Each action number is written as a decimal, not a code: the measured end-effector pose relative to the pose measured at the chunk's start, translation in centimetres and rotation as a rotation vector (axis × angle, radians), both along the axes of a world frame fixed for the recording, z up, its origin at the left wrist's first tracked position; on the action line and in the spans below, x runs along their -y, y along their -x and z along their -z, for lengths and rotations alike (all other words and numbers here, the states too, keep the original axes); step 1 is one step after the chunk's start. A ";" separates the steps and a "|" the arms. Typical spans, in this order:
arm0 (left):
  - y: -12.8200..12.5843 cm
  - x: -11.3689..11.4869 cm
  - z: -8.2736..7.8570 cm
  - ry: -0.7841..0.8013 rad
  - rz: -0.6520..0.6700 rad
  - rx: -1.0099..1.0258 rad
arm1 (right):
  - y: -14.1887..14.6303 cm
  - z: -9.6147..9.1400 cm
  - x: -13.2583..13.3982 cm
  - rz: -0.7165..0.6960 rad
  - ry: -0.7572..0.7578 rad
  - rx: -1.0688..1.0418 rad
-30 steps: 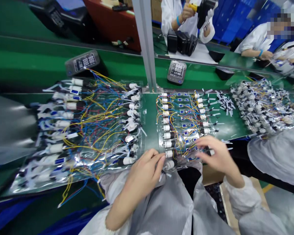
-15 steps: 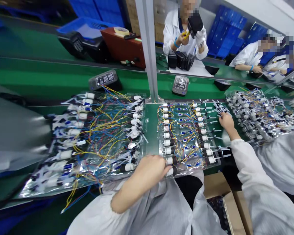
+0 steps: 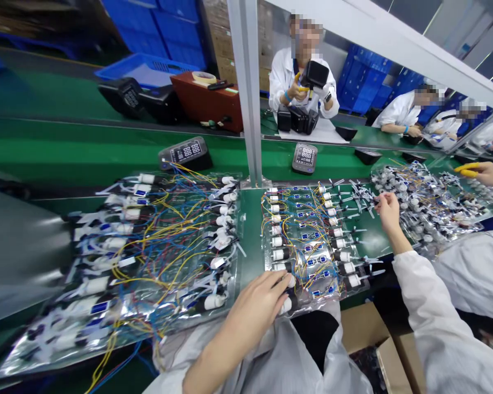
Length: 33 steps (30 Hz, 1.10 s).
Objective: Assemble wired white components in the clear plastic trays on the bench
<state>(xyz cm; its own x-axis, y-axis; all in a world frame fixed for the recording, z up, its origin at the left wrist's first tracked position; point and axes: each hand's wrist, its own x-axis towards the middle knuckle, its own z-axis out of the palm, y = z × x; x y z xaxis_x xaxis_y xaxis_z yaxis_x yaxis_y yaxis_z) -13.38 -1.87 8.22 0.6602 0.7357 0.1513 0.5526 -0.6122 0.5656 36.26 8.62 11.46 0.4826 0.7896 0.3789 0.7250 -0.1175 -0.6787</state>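
My left hand (image 3: 263,301) lies with its fingers stretched over the near left corner of the middle sheet of parts, touching the white-capped cylindrical pumps or motors (image 3: 280,255). My right hand (image 3: 389,214) pinches a small dark-and-white tube piece (image 3: 376,200), partly hidden by the fingertips. Just left of it lies a loose heap of white tube pieces (image 3: 360,191). The middle clear plastic sheet (image 3: 267,257) carries two columns of white-capped cylinders, with small blue-marked parts (image 3: 307,236) and coloured wires between them. Short white tubes stick out from the right column.
A larger wired batch (image 3: 160,235) lies at left, and a heap of similar parts (image 3: 423,205) at right. Two display units (image 3: 305,158) stand behind. A metal post (image 3: 250,98) rises centrally. A cardboard box (image 3: 363,328) sits below. A co-worker's hand (image 3: 487,174) holds a yellow-handled tool.
My right hand has moved slightly right of the tube heap and now pinches a small piece. My left hand's fingers have stretched out. The view has tilted upward, and a co-worker's hand appears at right.
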 end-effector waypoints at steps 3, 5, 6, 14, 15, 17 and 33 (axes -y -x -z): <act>-0.4 -1.4 -0.1 0.066 0.085 0.028 | 2.0 -1.0 2.0 -0.025 -0.036 -0.267; -0.7 -1.8 -0.5 0.093 0.105 0.035 | 4.2 -2.0 3.8 -0.084 -0.070 -0.495; -0.9 -1.9 -0.8 0.095 0.107 0.018 | 5.6 -2.5 4.8 -0.120 -0.077 -0.574; -2.5 -1.2 -4.8 -0.014 0.154 -0.381 | 16.6 -3.6 11.6 -0.302 0.056 -0.785; -2.7 -1.2 -4.8 -0.024 0.150 -0.351 | 17.6 -3.0 12.1 -0.319 0.073 -0.788; -3.1 -1.2 -4.3 -0.024 0.129 -0.250 | 19.4 -1.6 13.1 -0.341 0.114 -0.828; -3.5 -1.3 2.6 0.022 0.064 0.116 | 24.6 4.1 13.3 -0.470 0.206 -0.386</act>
<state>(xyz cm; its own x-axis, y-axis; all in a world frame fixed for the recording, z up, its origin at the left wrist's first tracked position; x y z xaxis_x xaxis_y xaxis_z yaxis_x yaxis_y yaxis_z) -9.89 -0.59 5.63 0.6853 0.6963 0.2132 0.4428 -0.6309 0.6371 11.62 -4.69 7.38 0.1391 0.9881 0.0654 0.4388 -0.0023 -0.8986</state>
